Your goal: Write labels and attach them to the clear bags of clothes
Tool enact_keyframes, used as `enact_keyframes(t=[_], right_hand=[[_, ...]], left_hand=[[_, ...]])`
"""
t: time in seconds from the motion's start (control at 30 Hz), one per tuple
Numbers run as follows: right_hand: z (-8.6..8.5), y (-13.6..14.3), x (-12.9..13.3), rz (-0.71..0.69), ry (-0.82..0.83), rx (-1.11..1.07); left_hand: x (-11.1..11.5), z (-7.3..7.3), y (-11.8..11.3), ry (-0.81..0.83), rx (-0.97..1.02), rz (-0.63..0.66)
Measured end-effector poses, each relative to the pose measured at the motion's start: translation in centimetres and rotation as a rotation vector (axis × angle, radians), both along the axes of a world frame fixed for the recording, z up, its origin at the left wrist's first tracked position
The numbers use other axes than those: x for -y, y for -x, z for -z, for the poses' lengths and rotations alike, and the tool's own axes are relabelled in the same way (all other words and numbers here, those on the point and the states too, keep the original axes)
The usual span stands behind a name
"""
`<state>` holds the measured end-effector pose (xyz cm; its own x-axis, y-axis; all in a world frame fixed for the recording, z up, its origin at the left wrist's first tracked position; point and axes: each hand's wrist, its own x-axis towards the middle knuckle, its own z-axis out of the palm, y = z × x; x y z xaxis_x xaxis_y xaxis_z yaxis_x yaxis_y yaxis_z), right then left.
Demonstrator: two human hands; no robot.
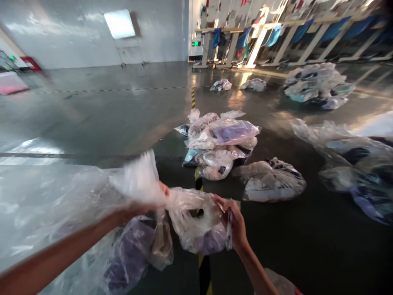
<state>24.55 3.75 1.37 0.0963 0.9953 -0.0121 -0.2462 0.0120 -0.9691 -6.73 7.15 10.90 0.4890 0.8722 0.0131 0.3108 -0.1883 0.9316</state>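
My left hand (pixel 162 190) is closed on the gathered top of a clear plastic bag (pixel 211 241) with purple and pale contents. Its fingers are partly covered by blurred white plastic (pixel 136 178). On the bag's right side, my right hand (pixel 229 209) pinches the plastic edge, and a slim metallic object sits against its palm. The twisted plastic forms a loop between both hands. Beneath my left forearm lies another clear bag (pixel 129 250) with purple contents, beside a large sheet of clear plastic (pixel 73 196).
A pile of filled bags (pixel 221 139) stands ahead on the dark floor, with a single bag (pixel 273 180) right of it. More bags (pixel 362 164) lie at the right, and a larger heap (pixel 317 84) farther back. Worktables (pixel 276 26) line the back right.
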Motion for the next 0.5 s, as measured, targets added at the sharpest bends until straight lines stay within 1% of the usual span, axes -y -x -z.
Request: enact_keyframes(t=[0.07,0.13,0.17,0.2,0.23,0.27,0.33,0.37,0.4,0.43,0.5], right_hand=[[-1.3,0.2,1.5,-0.136,-0.079,0.106],[-2.7,0.3,2.9,-0.357,-0.174,0.296],[-3.4,0.3,3.5,-0.449,-0.198,0.368],[-4.2,0.1,3.9,-0.501,-0.209,0.405],[-5.0,-0.1,4.2,-0.498,-0.206,0.396],[-5.9,-0.5,4.1,-0.43,-0.189,0.35],[-8.0,-1.6,3.3,-0.204,-0.184,0.207],[-9.4,-2.2,2.5,-0.103,-0.201,0.14],[-11.0,-2.7,1.7,-0.038,-0.231,0.086],[-12.8,-3.0,0.7,-0.008,-0.266,0.052],[-16.9,-3.2,-1.0,-0.044,-0.338,0.054]], left_hand=[[-1.3,-1.8,-0.2,0.201,0.165,-0.211],[-2.6,-3.9,-1.3,0.385,0.393,-0.368],[-3.1,-4.9,-2.0,0.423,0.501,-0.393],[-3.7,-5.8,-2.7,0.421,0.58,-0.383],[-4.1,-6.6,-3.4,0.404,0.638,-0.359],[-4.4,-7.1,-4.1,0.382,0.679,-0.334],[-4.8,-7.8,-5.1,0.342,0.712,-0.284],[-4.9,-8.0,-5.6,0.322,0.714,-0.263],[-5.0,-8.2,-6.0,0.302,0.713,-0.243],[-5.1,-8.5,-6.5,0.282,0.71,-0.222],[-5.2,-9.4,-7.5,0.247,0.713,-0.174]])
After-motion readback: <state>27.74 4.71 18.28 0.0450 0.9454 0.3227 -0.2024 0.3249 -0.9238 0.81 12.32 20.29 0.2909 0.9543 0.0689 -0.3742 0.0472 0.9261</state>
